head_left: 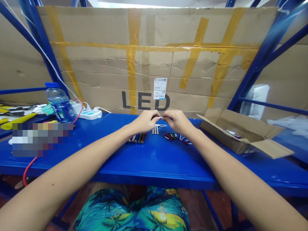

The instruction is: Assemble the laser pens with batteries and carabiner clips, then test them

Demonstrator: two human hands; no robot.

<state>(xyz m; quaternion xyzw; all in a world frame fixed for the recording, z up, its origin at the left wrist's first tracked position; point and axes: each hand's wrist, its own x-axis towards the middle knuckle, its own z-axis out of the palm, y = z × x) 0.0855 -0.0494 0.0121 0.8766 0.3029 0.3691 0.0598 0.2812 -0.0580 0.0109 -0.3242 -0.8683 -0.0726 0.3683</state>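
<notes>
My left hand [148, 120] and my right hand [175, 120] meet above the back half of the blue table, fingertips pinched. Between them is a tiny whitish or metallic piece [161, 118], too small to name. Just below the fingers lies a silver carabiner-like clip [161, 125]. Small silver cells or caps [155, 130] sit in tidy rows under the hands. Beside my left wrist several coloured metal tubes [137, 138] lie side by side, partly covered by the arm. Near my right wrist several coloured carabiners [176, 137] form a curved row, some hidden by the forearm.
An open cardboard box [223, 141] with small items stands at the right. At the left are a capped plastic bottle [60, 104], a white power strip [90, 113] and a red cable [30, 166]. A large taped carton [108, 70] closes off the back between blue posts.
</notes>
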